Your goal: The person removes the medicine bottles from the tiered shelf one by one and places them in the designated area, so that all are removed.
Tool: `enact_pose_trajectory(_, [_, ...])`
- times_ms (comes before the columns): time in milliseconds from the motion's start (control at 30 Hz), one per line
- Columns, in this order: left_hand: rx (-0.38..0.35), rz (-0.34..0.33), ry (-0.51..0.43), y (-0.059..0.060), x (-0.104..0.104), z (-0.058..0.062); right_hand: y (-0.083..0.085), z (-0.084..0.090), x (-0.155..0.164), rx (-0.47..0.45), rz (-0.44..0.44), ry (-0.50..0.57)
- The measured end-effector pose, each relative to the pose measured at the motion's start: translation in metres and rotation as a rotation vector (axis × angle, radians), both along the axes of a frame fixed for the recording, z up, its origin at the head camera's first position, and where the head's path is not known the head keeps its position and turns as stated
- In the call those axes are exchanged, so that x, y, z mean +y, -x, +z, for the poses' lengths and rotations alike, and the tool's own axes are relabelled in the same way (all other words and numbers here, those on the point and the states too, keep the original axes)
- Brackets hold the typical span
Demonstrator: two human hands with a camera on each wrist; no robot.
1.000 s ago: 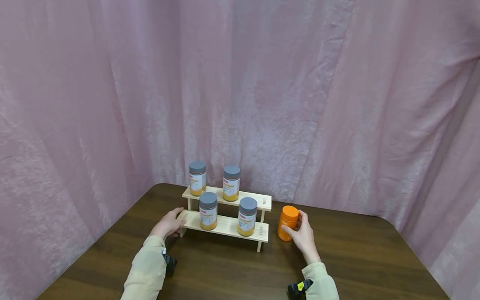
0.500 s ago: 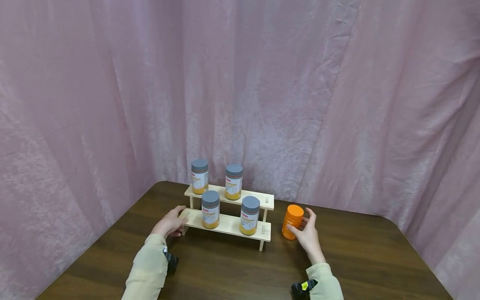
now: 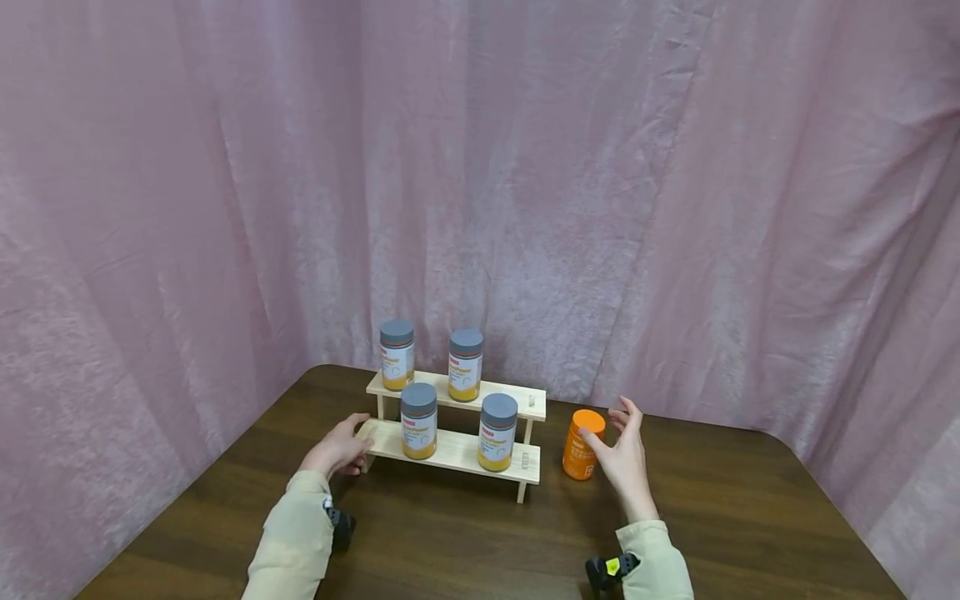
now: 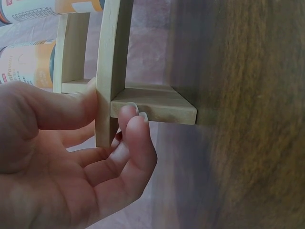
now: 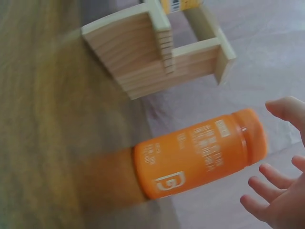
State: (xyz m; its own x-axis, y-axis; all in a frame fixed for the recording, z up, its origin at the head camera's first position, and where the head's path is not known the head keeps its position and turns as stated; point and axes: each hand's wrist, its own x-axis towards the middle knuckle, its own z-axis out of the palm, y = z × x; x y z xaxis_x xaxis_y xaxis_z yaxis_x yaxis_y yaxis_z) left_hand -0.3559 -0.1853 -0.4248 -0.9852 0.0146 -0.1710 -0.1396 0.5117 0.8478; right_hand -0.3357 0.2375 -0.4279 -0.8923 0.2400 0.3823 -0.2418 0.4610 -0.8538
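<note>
A two-tier wooden rack stands on the dark table. It carries grey-lidded jars, two on the upper shelf and two on the lower shelf. My left hand holds the rack's left end. In the left wrist view the thumb and curled fingers pinch the rack's leg and lower shelf end. An orange bottle stands upright on the table just right of the rack. My right hand hovers beside it with fingers spread, apart from the bottle.
The brown wooden table has a rounded far-right corner and free surface to the right and front. Pink curtains close in behind and on both sides. Black wrist cameras sit on both cream sleeves.
My right hand has let go of the orange bottle and drawn slightly back, fingers spreading. The bottle stays upright beside the rack. My left hand has not moved.
</note>
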Motion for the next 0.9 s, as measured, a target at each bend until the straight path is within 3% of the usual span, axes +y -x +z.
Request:
enact_pose_trajectory(133, [0.006, -0.003, -0.008, -0.001, -0.002, -0.001, -0.003, 0.008, -0.004, 0.042, -0.014, 0.008])
enact_pose_trajectory(300, [0.001, 0.005, -0.001, -0.001, -0.002, -0.002, -0.003, 0.013, -0.011, 0.032, -0.039, 0.034])
enact_pose_trajectory(533, [-0.001, 0.008, 0.018, 0.001, 0.001, -0.003, -0.004, 0.019, -0.021, 0.139, -0.079, 0.046])
enact_pose_trajectory(667, [-0.016, 0.009, 0.031, 0.003, 0.001, -0.004, -0.004, 0.024, -0.028, 0.148, -0.104, 0.054])
enact_pose_trajectory(900, [-0.014, 0.014, -0.008, 0.004, -0.001, -0.004, 0.002, 0.048, -0.048, 0.192, -0.066, 0.070])
